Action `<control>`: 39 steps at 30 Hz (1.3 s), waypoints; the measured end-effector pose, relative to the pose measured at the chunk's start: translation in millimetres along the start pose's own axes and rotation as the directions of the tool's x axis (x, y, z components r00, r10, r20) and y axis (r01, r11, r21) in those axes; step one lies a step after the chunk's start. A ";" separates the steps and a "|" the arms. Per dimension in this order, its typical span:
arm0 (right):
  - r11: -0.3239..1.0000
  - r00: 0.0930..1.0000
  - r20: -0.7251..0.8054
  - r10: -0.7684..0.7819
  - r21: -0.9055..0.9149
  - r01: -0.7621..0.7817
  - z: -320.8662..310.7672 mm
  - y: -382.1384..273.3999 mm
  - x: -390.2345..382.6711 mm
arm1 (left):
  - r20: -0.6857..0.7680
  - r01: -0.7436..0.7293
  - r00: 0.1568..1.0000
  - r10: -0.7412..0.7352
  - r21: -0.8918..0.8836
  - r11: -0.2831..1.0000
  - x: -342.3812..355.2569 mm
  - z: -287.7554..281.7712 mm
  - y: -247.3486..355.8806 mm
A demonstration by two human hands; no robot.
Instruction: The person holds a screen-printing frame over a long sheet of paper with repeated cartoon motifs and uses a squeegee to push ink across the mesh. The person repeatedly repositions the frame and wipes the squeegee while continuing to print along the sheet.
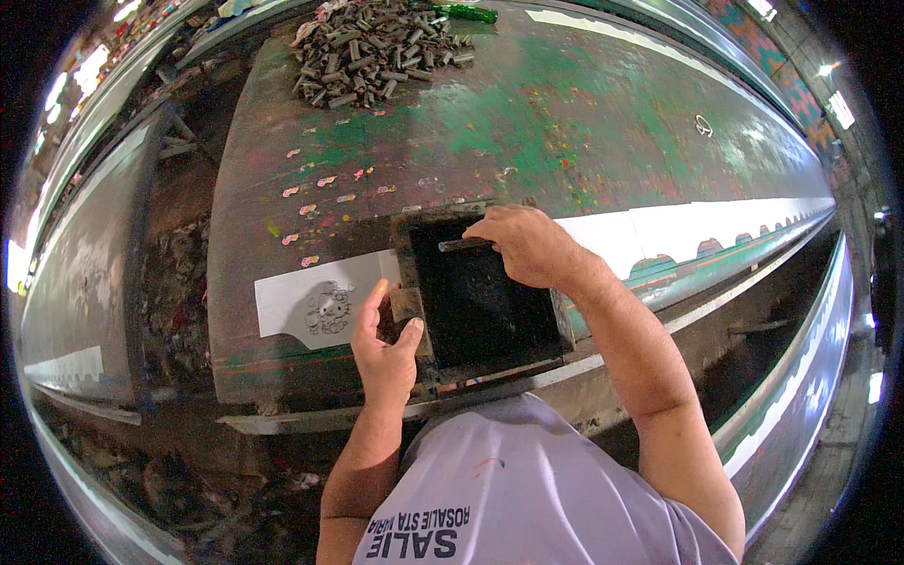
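A dark rectangular screen-printing frame (565, 325) lies over a strip of white cut fabric on the long table. My right hand (527, 245) is closed on a squeegee (461, 245), a narrow dark bar against the black mesh near the frame's far end. At the frame's left side, my left hand (386, 353) grips the edge beside a small block, thumb toward the mesh and fingers on the outer side. Left of the frame, a white fabric piece (282, 292) bears a dark line-drawn cartoon print (328, 309). What lies under the frame is hidden.
Several short dark pieces form a heap (367, 52) at the table's far left, with a green bottle (469, 13) beside it. White fabric pieces (678, 231) run along the near edge to the right. Small colourful prints (306, 209) and paint stains mark the tabletop (527, 122).
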State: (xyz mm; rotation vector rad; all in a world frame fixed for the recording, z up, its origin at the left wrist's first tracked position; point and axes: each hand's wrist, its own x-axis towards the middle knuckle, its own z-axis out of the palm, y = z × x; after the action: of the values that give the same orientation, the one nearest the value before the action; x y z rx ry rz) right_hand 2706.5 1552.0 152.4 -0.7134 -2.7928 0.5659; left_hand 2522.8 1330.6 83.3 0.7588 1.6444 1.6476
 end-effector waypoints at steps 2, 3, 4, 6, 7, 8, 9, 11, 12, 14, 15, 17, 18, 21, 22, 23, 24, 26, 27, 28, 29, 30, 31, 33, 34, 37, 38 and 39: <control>1.000 1.000 0.031 0.005 0.031 -0.006 -1.9 -4.0 -3.3 | 0.002 -0.010 1.000 0.010 0.018 1.000 0.0 0.3 0.1; 0.999 0.999 0.044 0.010 0.046 -0.012 -1.8 -7.5 -6.6 | 0.004 -0.015 1.000 0.015 0.020 1.000 0.2 0.1 0.2; 0.998 0.998 0.059 0.013 0.060 -0.016 -2.0 -11.2 -10.5 | 0.010 0.001 1.000 -0.001 -0.002 1.000 0.4 0.2 0.2; 0.999 0.996 0.078 0.034 0.021 -0.036 -0.8 -22.4 -22.1 | -0.007 -0.023 1.000 0.024 0.107 0.994 -0.5 0.2 0.2; 1.000 0.997 0.070 0.027 0.012 -0.028 1.4 -29.3 -27.7 | -0.012 -0.019 1.000 0.020 0.084 0.996 -1.1 0.4 0.3; 0.999 0.994 0.103 0.038 -0.001 -0.038 2.6 -35.3 -33.3 | -0.021 -0.040 0.999 0.043 0.124 0.991 -1.8 0.7 0.3; 1.000 0.995 0.092 0.027 -0.004 -0.027 4.4 -42.1 -40.0 | -0.026 -0.056 0.998 0.058 0.095 0.994 -2.5 1.7 0.0; 1.000 0.997 0.080 0.017 -0.022 -0.015 7.5 -56.6 -55.6 | -0.025 -0.089 0.995 0.093 0.102 0.991 -4.4 3.9 -1.0; 0.999 0.996 0.090 0.022 -0.038 -0.018 8.9 -63.8 -63.7 | -0.019 -0.108 0.994 0.111 0.139 0.984 -5.8 4.8 -1.7; 0.999 0.995 0.093 0.036 -0.025 -0.034 12.1 -78.1 -79.1 | -0.013 -0.095 0.995 0.097 0.125 0.988 -8.7 6.8 -3.9; 0.999 0.994 0.102 0.047 -0.031 -0.044 13.9 -84.7 -86.0 | -0.011 -0.063 0.998 0.064 0.073 0.995 -9.8 7.9 -5.4; 0.997 0.991 0.109 0.075 -0.033 -0.071 16.9 -96.2 -98.3 | -0.007 -0.042 0.999 0.043 0.038 0.998 -12.0 9.6 -8.5; 0.994 0.986 0.124 0.109 -0.031 -0.106 18.1 -101.8 -105.1 | -0.007 -0.054 0.998 0.055 0.053 0.997 -13.0 10.5 -9.9; 0.994 0.985 0.128 0.112 -0.009 -0.112 21.4 -107.2 -119.1 | -0.016 -0.074 0.997 0.075 0.055 0.996 -14.3 14.4 -12.6; 0.997 0.991 0.109 0.083 -0.012 -0.082 23.9 -106.7 -121.8 | -0.016 -0.048 0.999 0.048 0.030 0.998 -14.8 15.9 -12.5; 0.998 0.991 0.118 0.067 -0.025 -0.064 25.5 -105.5 -125.7 | -0.027 -0.091 0.995 0.094 0.095 0.991 -15.5 17.0 -11.6; 0.998 0.994 0.088 0.062 0.028 -0.064 25.5 -103.9 -132.1 | -0.033 -0.105 0.993 0.110 0.143 0.984 -16.4 17.8 -10.1; 0.985 0.997 -0.044 0.063 0.163 -0.055 24.7 -92.9 -142.6 | -0.045 -0.116 0.991 0.124 0.156 0.981 -18.8 21.5 -6.2; 0.973 0.991 -0.116 0.072 0.228 -0.044 24.3 -86.4 -148.6 | -0.060 -0.069 0.995 0.079 0.152 0.986 -17.9 24.0 -4.4; 0.978 0.967 -0.226 0.114 0.199 -0.069 24.4 -81.1 -155.7 | -0.063 -0.073 0.995 0.083 0.141 0.987 -18.4 24.9 -2.0; 0.966 0.935 -0.291 0.200 0.220 -0.138 25.5 -76.0 -162.8 | -0.064 -0.067 0.995 0.073 0.102 0.993 -18.3 27.0 -0.4; 0.949 0.892 -0.355 0.281 0.238 -0.205 27.2 -71.0 -170.2 | -0.057 -0.023 0.998 0.027 0.072 0.997 -20.4 28.0 1.4; 0.927 0.837 -0.413 0.358 0.262 -0.267 29.1 -66.1 -178.2 | -0.063 -0.075 0.995 0.081 0.093 0.993 -20.3 31.0 1.9; 0.862 0.813 -0.368 0.452 0.414 -0.292 31.3 -55.3 -195.6 | -0.082 -0.191 0.974 0.210 0.194 0.962 -25.9 38.8 1.9; 0.832 0.816 -0.344 0.465 0.485 -0.270 31.7 -48.8 -204.4 | -0.075 -0.213 0.971 0.228 0.164 0.963 -29.1 45.6 0.7; 0.814 0.811 -0.367 0.455 0.540 -0.212 30.5 -27.2 -229.3 | -0.059 -0.272 0.959 0.278 0.098 0.957 -40.0 76.1 -5.7; 0.832 0.806 -0.398 0.437 0.521 -0.193 27.0 -17.3 -238.5 | -0.050 -0.294 0.953 0.298 0.087 0.952 -42.3 91.6 -9.3; 0.851 0.800 -0.428 0.420 0.493 -0.183 22.9 -7.1 -248.0 | -0.039 -0.317 0.947 0.319 0.052 0.947 -44.6 108.2 -12.8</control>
State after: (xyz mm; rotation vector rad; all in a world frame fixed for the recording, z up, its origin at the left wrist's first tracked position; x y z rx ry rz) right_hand 2910.9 1416.1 109.8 -1.0436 -1.9589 0.8596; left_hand 2636.6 1359.7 76.8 1.0612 1.6630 1.8656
